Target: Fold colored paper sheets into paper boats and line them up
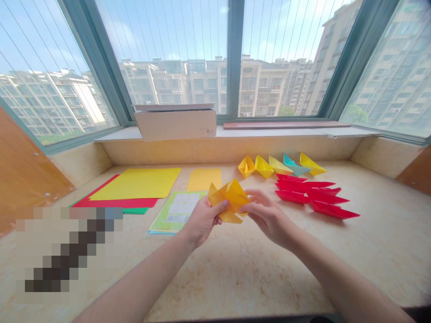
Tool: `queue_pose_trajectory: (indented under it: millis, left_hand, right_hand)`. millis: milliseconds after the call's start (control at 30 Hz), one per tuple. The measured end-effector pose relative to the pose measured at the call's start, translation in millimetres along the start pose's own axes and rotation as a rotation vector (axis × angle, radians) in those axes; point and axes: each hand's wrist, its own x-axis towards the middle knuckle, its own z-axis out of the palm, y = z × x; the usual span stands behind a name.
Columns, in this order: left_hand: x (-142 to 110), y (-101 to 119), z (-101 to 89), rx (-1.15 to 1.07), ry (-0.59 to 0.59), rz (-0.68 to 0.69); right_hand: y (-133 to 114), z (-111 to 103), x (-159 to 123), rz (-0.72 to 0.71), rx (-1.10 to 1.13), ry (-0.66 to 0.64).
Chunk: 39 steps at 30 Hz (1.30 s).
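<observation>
A partly folded piece of orange-yellow origami paper (237,194) is held in the air above the stone sill. My left hand (206,219) pinches its lower left side, thumb on top. At its right edge, my right hand (266,214) has thumb and fingers closed on the paper. Several flaps stick out at the paper's top and bottom. Behind my right hand lie several red paper boats (328,196) in a cluster. Farther back stands a row of paper boats, among them a yellow boat (264,167) and a blue boat (295,165).
Yellow sheets (138,183) lie over red sheets (114,202) and green sheets at the left. A square of orange-yellow paper (204,178) and a green-patterned paper packet (164,220) are nearer the middle. A white box (175,124) stands on the window ledge. A blurred patch covers the lower left.
</observation>
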Motion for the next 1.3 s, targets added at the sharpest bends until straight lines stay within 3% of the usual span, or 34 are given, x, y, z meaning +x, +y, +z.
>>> queue_pose_trajectory:
  millis: [233, 633, 867, 1033, 1200, 1300]
  left_hand:
    - [-3, -3, 1.8, -0.026, 0.043, -0.04]
    - [-5, 2, 3.0, 0.145, -0.021, 0.034]
    - [-5, 2, 5.7, 0.101, 0.015, 0.027]
    - [-5, 2, 4.2, 0.148, 0.145, -0.006]
    - [-6, 1, 3.5, 0.124, 0.114, -0.01]
    - [-9, 5, 6.1, 0.125, 0.027, 0.018]
  right_hand:
    - [2, 2, -2, -0.076, -0.057, -0.024]
    - [-13, -2, 0, 0.042, -0.12, -0.203]
    - [-12, 6, 0, 0.078, -0.048, -0.169]
    - [-12, 8, -2, 0.09, -0.112, -0.133]
    - [-11, 8, -2, 0.061, -0.111, -0.166]
    - [-10, 7, 0, 0.044, -0.055, -0.133]
